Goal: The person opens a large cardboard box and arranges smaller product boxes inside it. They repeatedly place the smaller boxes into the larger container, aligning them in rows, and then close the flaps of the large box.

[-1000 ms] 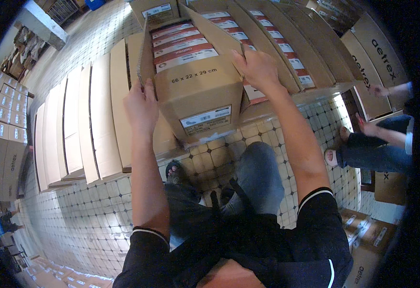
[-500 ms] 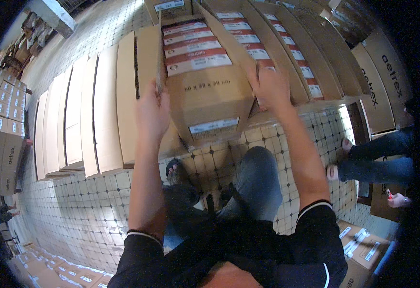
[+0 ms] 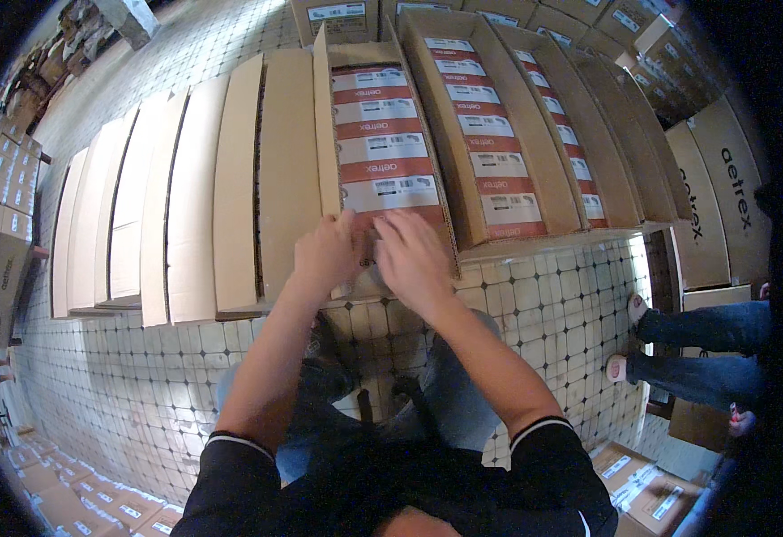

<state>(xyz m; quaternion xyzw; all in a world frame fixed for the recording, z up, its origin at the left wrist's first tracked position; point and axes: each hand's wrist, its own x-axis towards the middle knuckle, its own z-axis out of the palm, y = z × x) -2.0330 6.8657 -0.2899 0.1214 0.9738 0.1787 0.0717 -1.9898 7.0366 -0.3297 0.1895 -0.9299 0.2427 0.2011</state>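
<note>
In front of me stands an open brown carton (image 3: 452, 234) holding a row of red-and-white shoe boxes (image 3: 386, 150), with labels on their upper faces. My left hand (image 3: 327, 255) is at the carton's near end, its fingers curled together; what they hold, if anything, is hidden. Close beside it, my right hand (image 3: 411, 264) is slightly blurred, fingers apart and bent down over the same end. Between them the near end of the carton is mostly covered.
To the right, more open cartons (image 3: 440, 116) hold similar boxes. Cartons with folded-over flaps (image 3: 196, 197) line up to the left. Large printed cartons (image 3: 723, 179) stand at far right, near another person's legs (image 3: 700, 349). Taped cartons (image 3: 651, 492) lie behind on the right.
Both hands have left the carton's side flaps and come together at its near end. The printed near panel that faced up no longer shows, and the box tops are more exposed.
</note>
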